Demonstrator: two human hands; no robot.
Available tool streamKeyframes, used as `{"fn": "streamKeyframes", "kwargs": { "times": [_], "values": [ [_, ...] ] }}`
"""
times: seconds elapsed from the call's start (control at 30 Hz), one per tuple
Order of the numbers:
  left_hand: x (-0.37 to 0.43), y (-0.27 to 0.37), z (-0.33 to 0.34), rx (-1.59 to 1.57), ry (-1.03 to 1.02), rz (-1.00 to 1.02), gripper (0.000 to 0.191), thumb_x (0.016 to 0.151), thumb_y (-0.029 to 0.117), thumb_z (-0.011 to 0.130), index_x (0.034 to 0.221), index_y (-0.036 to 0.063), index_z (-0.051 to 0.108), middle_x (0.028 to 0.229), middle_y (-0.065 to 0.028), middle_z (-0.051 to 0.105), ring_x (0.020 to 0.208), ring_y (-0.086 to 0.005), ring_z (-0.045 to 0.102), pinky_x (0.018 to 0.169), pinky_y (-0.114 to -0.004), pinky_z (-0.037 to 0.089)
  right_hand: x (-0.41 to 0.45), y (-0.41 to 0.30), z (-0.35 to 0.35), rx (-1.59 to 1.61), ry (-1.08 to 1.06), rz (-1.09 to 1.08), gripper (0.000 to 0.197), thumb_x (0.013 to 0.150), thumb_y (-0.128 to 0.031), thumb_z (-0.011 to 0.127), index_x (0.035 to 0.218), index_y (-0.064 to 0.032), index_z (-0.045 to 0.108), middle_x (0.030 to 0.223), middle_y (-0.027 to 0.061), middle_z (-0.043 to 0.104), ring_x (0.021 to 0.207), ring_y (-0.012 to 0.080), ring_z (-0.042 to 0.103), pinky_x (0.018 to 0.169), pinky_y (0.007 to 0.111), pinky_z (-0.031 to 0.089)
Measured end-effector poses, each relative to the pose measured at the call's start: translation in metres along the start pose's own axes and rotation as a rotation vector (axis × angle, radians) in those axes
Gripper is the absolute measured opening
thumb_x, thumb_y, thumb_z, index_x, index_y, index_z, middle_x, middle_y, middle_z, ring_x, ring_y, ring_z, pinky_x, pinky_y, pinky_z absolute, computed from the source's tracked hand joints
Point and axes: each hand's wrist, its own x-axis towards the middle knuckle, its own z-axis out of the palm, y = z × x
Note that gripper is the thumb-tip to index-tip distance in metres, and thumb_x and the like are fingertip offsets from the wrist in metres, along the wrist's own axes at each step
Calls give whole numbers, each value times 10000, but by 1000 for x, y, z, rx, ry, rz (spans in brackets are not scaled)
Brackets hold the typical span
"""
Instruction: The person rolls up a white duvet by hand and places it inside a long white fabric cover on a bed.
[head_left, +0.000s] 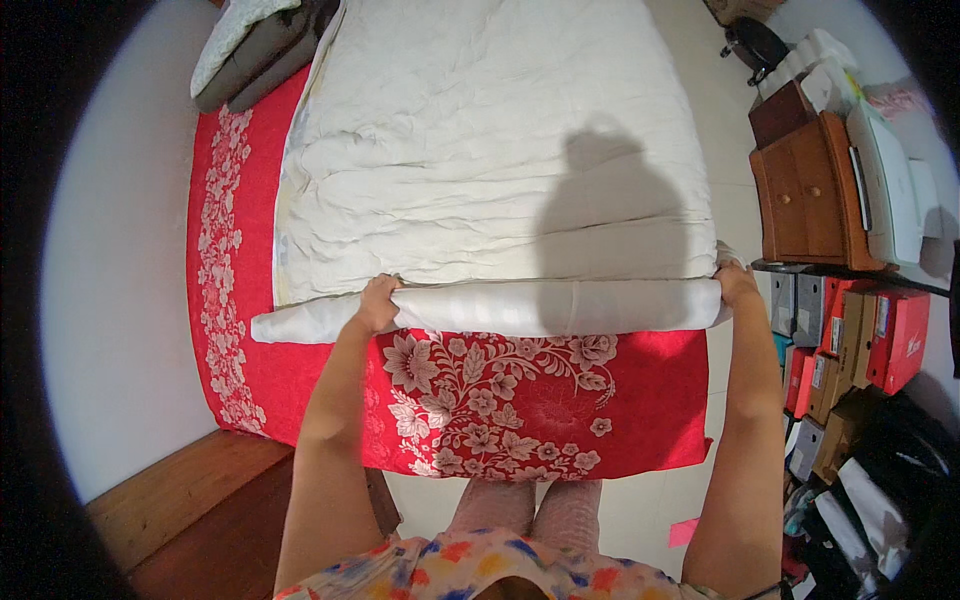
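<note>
A white quilt (480, 180) covers most of the bed, its surface wrinkled in crosswise folds. Its near edge is turned back into a long white roll (525, 307) that runs across the bed. My left hand (379, 304) grips this roll left of its middle, fingers curled over the top. At the roll's right end, by the bed's side, my right hand (736, 283) is closed on the fabric. Beneath lies a red bedspread (300, 382) with pale flower patterns, bare along the left side and nearest my legs.
Dark folded bedding (262, 71) lies at the far left corner by the wall (120, 262). To the right stand a wooden cabinet (802, 195), a white printer (889, 187) and stacked shoe boxes (832, 345). A wooden bench or chest (217, 517) sits at the near left.
</note>
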Motion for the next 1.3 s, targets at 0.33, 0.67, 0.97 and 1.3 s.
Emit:
{"fn": "streamKeyframes", "kwargs": {
  "times": [0.33,0.67,0.97,1.3],
  "values": [
    [-27,52,-28,62,22,-267,320,713,143,499,990,201,649,1082,-11,618,1101,-208,514,1071,-471,177,-67,-41,53,706,812,491,240,787,4,463,1020,-53,465,991,160,493,960,374,506,819,427,430],
    [-43,68,-8,-80,402,-402,273,748,21,493,1007,88,544,1039,-124,593,1032,-266,526,1049,-433,228,-95,-89,74,755,917,81,787,639,54,618,1334,36,249,1355,282,245,1275,447,230,1054,465,239],
    [-83,107,33,44,629,-288,457,686,-5,584,1126,-11,459,1207,-186,433,1128,-370,399,956,-436,348,-64,-74,60,461,905,162,550,744,-146,591,1257,-54,416,1337,142,370,1275,317,309,1029,498,231],
    [-36,93,-3,44,451,-246,610,617,104,712,1165,14,458,1212,-147,484,1186,-333,389,1035,-459,267,-33,-55,-5,280,760,26,474,718,-60,584,1184,-77,495,1242,108,469,1175,279,424,1002,480,286]
  ]
}}
